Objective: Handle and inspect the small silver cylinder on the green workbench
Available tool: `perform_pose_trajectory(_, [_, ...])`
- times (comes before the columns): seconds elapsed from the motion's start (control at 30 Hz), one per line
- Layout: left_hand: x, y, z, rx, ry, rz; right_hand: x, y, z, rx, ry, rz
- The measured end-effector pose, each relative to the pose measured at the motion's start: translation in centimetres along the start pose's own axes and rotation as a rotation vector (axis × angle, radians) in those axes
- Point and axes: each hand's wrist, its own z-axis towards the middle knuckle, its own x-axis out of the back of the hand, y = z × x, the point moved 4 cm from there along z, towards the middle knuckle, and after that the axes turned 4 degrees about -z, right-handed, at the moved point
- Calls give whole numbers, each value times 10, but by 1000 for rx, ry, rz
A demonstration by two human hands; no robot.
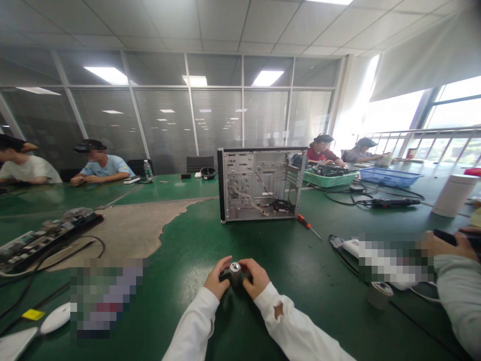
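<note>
Tabletop (191, 238): glossy green.
Can (235, 277): upright; probably light, rigid, slippery — hold mid-side.
Left hand (218, 281), right hand (257, 277): curved either side — grip unclear.

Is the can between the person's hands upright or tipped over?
Upright: the can shows its round top facing up, between the left hand and right hand.

Glaring daylight enters through the window (456, 113); outer edges look stretched.

The head-worn camera looks forward and down across the table (195, 235).
</note>
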Motion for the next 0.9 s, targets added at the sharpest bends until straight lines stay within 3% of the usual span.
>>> perform_pose_trajectory(0.17, [24, -26, 9, 95, 331, -295, 2, 4, 2, 25, 82, 53])
perform_pose_trajectory(0.3, [35, -34, 10, 162, 474, -448, 8, 1, 3, 94, 168, 93])
perform_pose_trajectory(0.57, [34, -33, 9, 178, 490, -453, 18, -14, 2, 184, 221, 54])
perform_pose_trajectory(0.9, [34, -30, 7, 208, 446, -544, 21, -34, 0, 297, 88, -35])
